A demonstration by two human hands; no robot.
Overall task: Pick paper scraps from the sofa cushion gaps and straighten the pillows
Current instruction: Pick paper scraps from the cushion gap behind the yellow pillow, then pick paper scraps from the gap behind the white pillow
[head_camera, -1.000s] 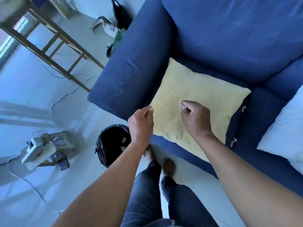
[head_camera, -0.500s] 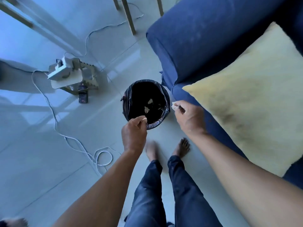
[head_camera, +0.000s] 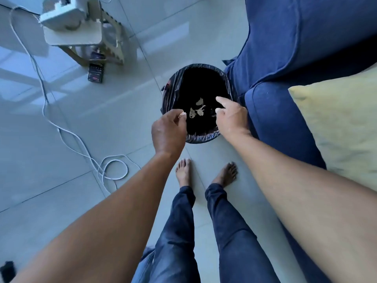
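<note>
i see pale crumpled paper scraps (head_camera: 196,111) in the black-lined round bin (head_camera: 204,137) on glossy grey floor tiles (head_camera: 71,201); left hand (head_camera: 168,132) fingertips pinched together, whether on anything i cannot tell; right hand (head_camera: 231,117) loosely spread.

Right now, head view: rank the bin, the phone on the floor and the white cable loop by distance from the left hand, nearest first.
1. Bin: directly under the left hand, just right of it.
2. White cable loop: on the floor, down and left of the hand.
3. Phone: on the floor up-left, by the stool.

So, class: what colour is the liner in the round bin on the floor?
Black, glossy plastic liner; head view.
</note>
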